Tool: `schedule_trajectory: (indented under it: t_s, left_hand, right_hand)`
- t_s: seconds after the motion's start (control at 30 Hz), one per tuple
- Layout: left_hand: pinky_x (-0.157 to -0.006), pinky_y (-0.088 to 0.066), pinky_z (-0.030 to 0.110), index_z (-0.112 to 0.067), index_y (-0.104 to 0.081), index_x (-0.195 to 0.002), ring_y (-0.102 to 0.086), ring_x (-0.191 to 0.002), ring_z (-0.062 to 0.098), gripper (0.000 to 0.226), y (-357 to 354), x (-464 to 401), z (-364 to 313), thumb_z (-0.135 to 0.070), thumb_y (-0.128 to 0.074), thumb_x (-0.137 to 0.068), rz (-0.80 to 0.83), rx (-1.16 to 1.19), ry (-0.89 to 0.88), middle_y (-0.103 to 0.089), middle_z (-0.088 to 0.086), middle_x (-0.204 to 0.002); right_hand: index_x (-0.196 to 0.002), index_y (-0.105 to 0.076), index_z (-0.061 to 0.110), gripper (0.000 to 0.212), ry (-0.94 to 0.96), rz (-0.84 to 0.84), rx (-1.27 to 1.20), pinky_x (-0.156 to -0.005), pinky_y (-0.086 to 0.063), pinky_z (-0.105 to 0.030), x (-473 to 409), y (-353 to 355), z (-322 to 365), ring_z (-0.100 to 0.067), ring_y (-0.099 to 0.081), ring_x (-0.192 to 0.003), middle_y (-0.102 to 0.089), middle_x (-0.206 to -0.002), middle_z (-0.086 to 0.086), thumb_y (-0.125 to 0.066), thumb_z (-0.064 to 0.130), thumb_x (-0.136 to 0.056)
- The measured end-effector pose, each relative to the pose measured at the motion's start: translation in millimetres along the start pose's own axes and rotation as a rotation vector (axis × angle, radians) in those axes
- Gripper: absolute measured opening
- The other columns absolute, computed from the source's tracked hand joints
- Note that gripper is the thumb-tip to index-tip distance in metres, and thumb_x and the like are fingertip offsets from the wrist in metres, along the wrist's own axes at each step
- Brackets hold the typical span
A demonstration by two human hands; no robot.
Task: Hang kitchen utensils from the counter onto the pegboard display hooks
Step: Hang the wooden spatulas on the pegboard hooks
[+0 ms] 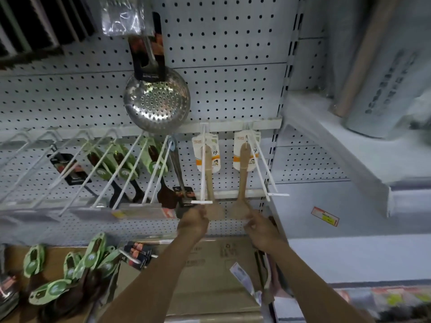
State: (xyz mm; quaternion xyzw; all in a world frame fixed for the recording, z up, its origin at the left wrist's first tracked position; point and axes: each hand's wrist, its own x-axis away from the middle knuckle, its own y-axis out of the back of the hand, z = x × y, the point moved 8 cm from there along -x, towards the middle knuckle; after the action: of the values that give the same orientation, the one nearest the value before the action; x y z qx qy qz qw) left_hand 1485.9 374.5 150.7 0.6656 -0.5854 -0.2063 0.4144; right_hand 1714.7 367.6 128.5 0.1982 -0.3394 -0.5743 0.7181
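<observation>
- A shop aisle: a white pegboard [233, 54] wall fitted with long display hooks [203, 164].
- Utensils hang in retail cards: wooden spatulas [211, 183], green-carded tools [121, 164], a perforated skimmer [157, 101].
- A red and yellow price tag [324, 216] sits on the neighbouring shelf [349, 155].
- More packaged stock [70, 269] lies on cardboard below.

A red-and-yellow price tag [324, 216] sticks on the neighbouring shelf edge [363, 207].

"HONGJAYU", as far as the blur allows, stands on the dark card [149, 59] of the perforated skimmer [157, 101], upper centre; other labels are unreadable.
</observation>
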Motion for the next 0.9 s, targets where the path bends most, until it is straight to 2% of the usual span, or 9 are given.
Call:
schedule_trajectory:
  t_s: [0.1,0.2,0.33,0.43,0.53,0.63,0.7,0.8,0.9]
  left_hand:
    - [-0.073,-0.05,0.028,-0.036,-0.067,-0.119,-0.063,-0.087,0.016,0.028,9.7,35.8,3.0,-0.026,-0.053,-0.097,-0.029,-0.057,-0.054,-0.07,-0.003,-0.109]
    - [-0.074,-0.052,0.03,-0.04,-0.066,-0.107,-0.066,-0.089,0.016,0.02,35.4,91.5,8.7,-0.027,-0.056,-0.095,-0.052,-0.111,-0.09,-0.071,-0.007,-0.105]
    - [-0.078,-0.055,0.032,-0.036,-0.066,-0.108,-0.067,-0.093,0.018,0.02,87.5,155.2,38.6,-0.024,-0.057,-0.095,-0.099,-0.227,-0.108,-0.072,-0.006,-0.105]
    - [-0.08,-0.057,0.034,-0.031,-0.067,-0.112,-0.068,-0.093,0.023,0.022,142.5,200.2,80.6,-0.023,-0.054,-0.096,-0.172,-0.261,-0.086,-0.073,-0.001,-0.105]
    - [-0.079,-0.051,0.034,-0.032,-0.065,-0.113,-0.066,-0.098,0.024,0.02,209.7,248.6,138.5,-0.028,-0.053,-0.097,-0.269,-0.328,-0.045,-0.072,-0.002,-0.111]
    - [-0.071,-0.045,0.032,-0.031,-0.063,-0.117,-0.065,-0.098,0.025,0.022,281.1,292.7,210.2,-0.028,-0.051,-0.098,-0.356,-0.378,0.018,-0.071,0.0,-0.113]
    - [-0.07,-0.048,0.033,-0.028,-0.062,-0.118,-0.066,-0.094,0.027,0.025,325.5,323.2,266.6,-0.026,-0.048,-0.098,-0.385,-0.396,0.074,-0.071,0.003,-0.11]
    - [-0.069,-0.053,0.038,-0.025,-0.06,-0.109,-0.064,-0.085,0.031,0.018,389.2,372.1,357.4,-0.028,-0.047,-0.097,-0.424,-0.439,0.191,-0.07,0.008,-0.104]
    - [-0.077,-0.054,0.038,-0.025,-0.062,-0.118,-0.067,-0.098,0.033,0.027,450.1,413.4,454.5,-0.025,-0.048,-0.096,-0.429,-0.474,0.311,-0.07,0.009,-0.11]
  right_hand:
    - [-0.128,-0.056,0.025,0.029,0.064,0.019,0.11,-0.09,-0.054,-0.032,36.3,-1.8,10.6,-0.016,-0.063,-0.104,-0.064,-0.114,0.002,-0.054,0.023,-0.1]
    - [-0.126,-0.059,0.023,0.027,0.184,0.001,0.224,-0.088,-0.052,-0.029,81.5,-0.9,46.5,-0.018,-0.064,-0.104,-0.067,-0.116,-0.001,-0.054,0.025,-0.099]
    - [-0.128,-0.06,0.014,0.028,0.415,0.025,0.318,-0.085,-0.042,-0.02,140.2,-21.8,125.4,-0.014,-0.059,-0.104,-0.061,-0.115,-0.001,-0.053,0.013,-0.101]
    - [-0.128,-0.06,0.017,0.028,0.533,0.042,0.393,-0.086,-0.049,-0.03,175.2,-55.4,190.6,-0.018,-0.06,-0.103,-0.064,-0.108,-0.003,-0.053,0.018,-0.102]
    - [-0.131,-0.059,0.023,0.031,0.647,0.086,0.503,-0.083,-0.049,-0.031,206.9,-111.0,260.5,-0.024,-0.062,-0.107,-0.066,-0.12,-0.004,-0.051,0.025,-0.101]
    - [-0.129,-0.058,0.026,0.03,0.813,0.121,0.572,-0.08,-0.055,-0.039,239.0,-177.9,337.6,-0.027,-0.065,-0.1,-0.067,-0.115,-0.003,-0.049,0.03,-0.1]
    - [-0.131,-0.057,0.024,0.032,0.915,0.166,0.589,-0.078,-0.051,-0.034,261.7,-230.4,391.1,-0.028,-0.064,-0.103,-0.065,-0.118,-0.003,-0.049,0.029,-0.101]
    - [-0.133,-0.056,0.023,0.033,1.04,0.216,0.604,-0.076,-0.047,-0.034,298.9,-317.1,471.6,-0.027,-0.063,-0.102,-0.065,-0.119,-0.004,-0.047,0.025,-0.101]
    - [-0.123,-0.056,0.024,0.026,1.158,0.237,0.607,-0.07,-0.047,-0.034,339.1,-410.6,549.8,-0.028,-0.063,-0.092,-0.067,-0.107,-0.005,-0.048,0.029,-0.099]
